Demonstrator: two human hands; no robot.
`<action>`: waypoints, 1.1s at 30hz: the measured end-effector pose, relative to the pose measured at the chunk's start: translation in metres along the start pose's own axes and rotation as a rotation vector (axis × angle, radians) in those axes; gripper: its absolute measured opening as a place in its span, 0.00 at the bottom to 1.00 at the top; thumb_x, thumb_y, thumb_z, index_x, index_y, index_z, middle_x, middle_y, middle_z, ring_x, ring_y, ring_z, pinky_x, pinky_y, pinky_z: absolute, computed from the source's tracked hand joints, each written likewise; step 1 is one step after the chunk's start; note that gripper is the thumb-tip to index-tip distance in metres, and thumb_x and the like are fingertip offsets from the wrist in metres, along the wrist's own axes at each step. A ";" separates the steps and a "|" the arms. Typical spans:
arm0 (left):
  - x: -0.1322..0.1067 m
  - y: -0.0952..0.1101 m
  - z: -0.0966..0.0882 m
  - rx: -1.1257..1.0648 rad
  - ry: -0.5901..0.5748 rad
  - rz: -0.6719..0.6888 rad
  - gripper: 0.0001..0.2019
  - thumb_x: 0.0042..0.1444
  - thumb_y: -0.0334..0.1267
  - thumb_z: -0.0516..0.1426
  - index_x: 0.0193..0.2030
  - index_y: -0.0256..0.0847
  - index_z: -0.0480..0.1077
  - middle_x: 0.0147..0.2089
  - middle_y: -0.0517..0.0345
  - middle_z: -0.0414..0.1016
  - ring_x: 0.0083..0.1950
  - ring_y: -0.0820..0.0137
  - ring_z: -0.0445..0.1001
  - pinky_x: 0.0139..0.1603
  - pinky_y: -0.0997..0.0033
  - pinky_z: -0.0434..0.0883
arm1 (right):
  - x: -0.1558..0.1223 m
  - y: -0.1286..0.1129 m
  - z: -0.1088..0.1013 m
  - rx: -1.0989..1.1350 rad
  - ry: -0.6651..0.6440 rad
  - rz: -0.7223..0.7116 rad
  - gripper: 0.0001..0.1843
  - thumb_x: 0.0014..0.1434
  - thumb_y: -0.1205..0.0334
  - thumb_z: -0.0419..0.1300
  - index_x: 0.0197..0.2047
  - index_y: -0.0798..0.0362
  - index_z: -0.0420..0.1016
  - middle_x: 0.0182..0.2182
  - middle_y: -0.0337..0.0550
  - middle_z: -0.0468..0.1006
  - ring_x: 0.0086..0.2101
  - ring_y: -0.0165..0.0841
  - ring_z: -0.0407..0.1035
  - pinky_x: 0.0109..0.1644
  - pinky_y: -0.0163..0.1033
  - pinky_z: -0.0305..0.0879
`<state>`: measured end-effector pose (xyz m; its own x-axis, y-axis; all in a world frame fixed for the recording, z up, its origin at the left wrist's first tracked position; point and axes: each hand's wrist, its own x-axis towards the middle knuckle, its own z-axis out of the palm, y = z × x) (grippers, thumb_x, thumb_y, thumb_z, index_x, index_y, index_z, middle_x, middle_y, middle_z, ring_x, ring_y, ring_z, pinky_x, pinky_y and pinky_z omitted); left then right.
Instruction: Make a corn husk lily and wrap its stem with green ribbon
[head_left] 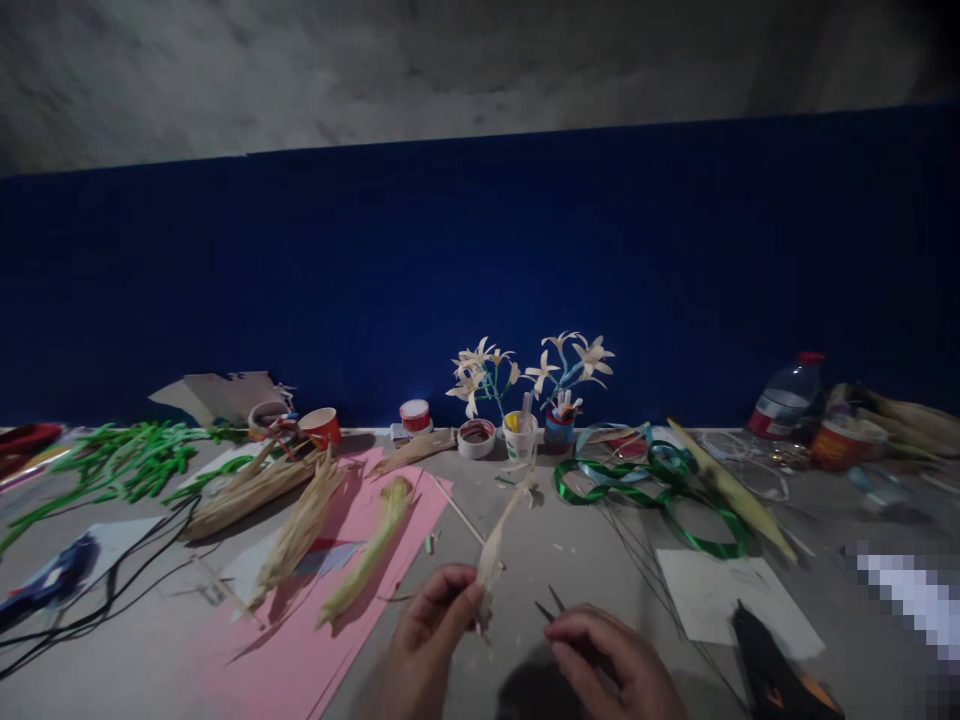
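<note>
One husk [490,560] is pinched by left fingers [463,612], one dark tool [556,599] by right fingers [589,627].

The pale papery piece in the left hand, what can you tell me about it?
The pale piece is cream-coloured, thin and papery-looking, like dried husk. It looks wider in the middle and narrower toward its far end. The left hand pinches it near its lower end, so it slants away, slightly rightward. Its finer details are blurred.

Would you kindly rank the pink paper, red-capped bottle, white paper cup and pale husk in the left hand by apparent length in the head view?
Pink paper
Pale husk
Red-capped bottle
White paper cup
Nearness may make the husk look longer than it is.
</note>
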<state>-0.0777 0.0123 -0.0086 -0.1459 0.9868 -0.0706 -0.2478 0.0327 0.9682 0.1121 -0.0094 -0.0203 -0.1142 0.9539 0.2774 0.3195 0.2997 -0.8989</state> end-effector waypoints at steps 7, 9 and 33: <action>-0.019 -0.010 0.022 -0.111 -0.267 -0.100 0.15 0.44 0.47 0.67 0.26 0.38 0.71 0.23 0.62 0.68 0.26 0.74 0.66 0.29 0.75 0.64 | 0.013 -0.007 0.015 0.559 -0.038 0.276 0.16 0.52 0.48 0.65 0.30 0.52 0.71 0.23 0.33 0.68 0.25 0.29 0.63 0.30 0.31 0.62; -0.019 -0.012 0.022 -0.090 -0.298 -0.100 0.15 0.45 0.47 0.67 0.26 0.38 0.70 0.23 0.63 0.68 0.25 0.74 0.66 0.29 0.75 0.64 | 0.014 -0.007 0.014 0.596 -0.042 0.321 0.18 0.50 0.48 0.67 0.26 0.52 0.69 0.20 0.31 0.65 0.23 0.27 0.61 0.29 0.31 0.59; -0.011 0.001 0.035 0.656 -0.312 0.384 0.05 0.50 0.29 0.56 0.26 0.41 0.68 0.26 0.58 0.72 0.29 0.67 0.71 0.32 0.74 0.67 | 0.015 -0.019 -0.013 -0.311 -0.043 -0.016 0.08 0.54 0.66 0.54 0.25 0.52 0.70 0.21 0.37 0.72 0.24 0.32 0.70 0.29 0.32 0.63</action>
<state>-0.0430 0.0070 0.0011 0.1901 0.9436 0.2710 0.3893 -0.3259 0.8615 0.1168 -0.0008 0.0055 -0.1597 0.9494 0.2703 0.5885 0.3115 -0.7461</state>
